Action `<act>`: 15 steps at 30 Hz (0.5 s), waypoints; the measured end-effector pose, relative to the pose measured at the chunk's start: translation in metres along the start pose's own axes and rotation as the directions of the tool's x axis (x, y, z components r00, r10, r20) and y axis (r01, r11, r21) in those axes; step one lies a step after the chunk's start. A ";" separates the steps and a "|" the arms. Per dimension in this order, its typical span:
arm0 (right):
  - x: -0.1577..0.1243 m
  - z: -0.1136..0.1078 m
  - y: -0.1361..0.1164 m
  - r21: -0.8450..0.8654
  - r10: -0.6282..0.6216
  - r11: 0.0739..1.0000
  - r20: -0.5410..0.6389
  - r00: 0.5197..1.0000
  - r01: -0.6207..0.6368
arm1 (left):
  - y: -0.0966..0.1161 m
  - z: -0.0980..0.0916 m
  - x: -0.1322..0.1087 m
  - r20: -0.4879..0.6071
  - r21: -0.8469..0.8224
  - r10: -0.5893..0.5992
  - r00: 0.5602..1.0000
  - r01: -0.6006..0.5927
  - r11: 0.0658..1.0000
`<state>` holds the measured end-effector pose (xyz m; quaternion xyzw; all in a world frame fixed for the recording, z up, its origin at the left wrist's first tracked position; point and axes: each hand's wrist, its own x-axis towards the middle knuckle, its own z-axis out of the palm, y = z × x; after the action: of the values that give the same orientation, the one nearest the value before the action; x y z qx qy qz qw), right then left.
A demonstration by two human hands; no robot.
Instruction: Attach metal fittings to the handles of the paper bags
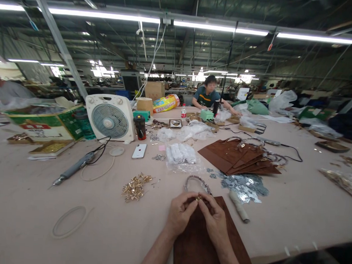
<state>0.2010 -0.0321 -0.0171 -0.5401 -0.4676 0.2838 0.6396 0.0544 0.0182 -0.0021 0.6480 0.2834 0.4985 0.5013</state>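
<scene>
My left hand (181, 211) and my right hand (213, 214) meet over the top edge of a brown leather panel (201, 244). Thumbs and fingertips of both hands pinch a small gold metal fitting (198, 199), partly covered by the fingers. Beyond my fingers a handle (197, 179), seemingly wrapped in clear plastic, arches up from the panel's top. A pile of gold metal fittings (136, 187) lies to the left. To the right are many thin silver metal plates (245, 187) and a grey-wrapped roll (239, 206).
Stacked brown panels with handles (235, 155) lie behind the plates. An electric screwdriver (73, 169) with a cord, a white phone (139, 151), a box fan (110, 118) and a plastic-bagged bundle (182, 155) share the table. A co-worker (207, 94) sits across.
</scene>
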 end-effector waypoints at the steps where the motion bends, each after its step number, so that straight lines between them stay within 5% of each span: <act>1: 0.000 0.000 0.000 -0.004 -0.001 1.000 -0.002 1.000 0.001 | 0.000 0.000 0.000 0.001 -0.005 0.003 1.000 -0.003 1.000; 7: -0.003 0.000 -0.006 0.017 0.012 1.000 0.031 0.999 -0.013 | -0.009 0.000 0.000 -0.042 0.017 0.007 0.999 -0.006 1.000; 15: 0.000 -0.003 0.001 0.033 0.209 0.977 0.048 0.977 -0.211 | -0.009 0.001 -0.001 -0.043 0.190 0.106 0.993 -0.096 0.977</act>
<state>0.2044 -0.0329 -0.0184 -0.5678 -0.4165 0.3702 0.6058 0.0558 0.0200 -0.0114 0.6925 0.3089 0.5113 0.4044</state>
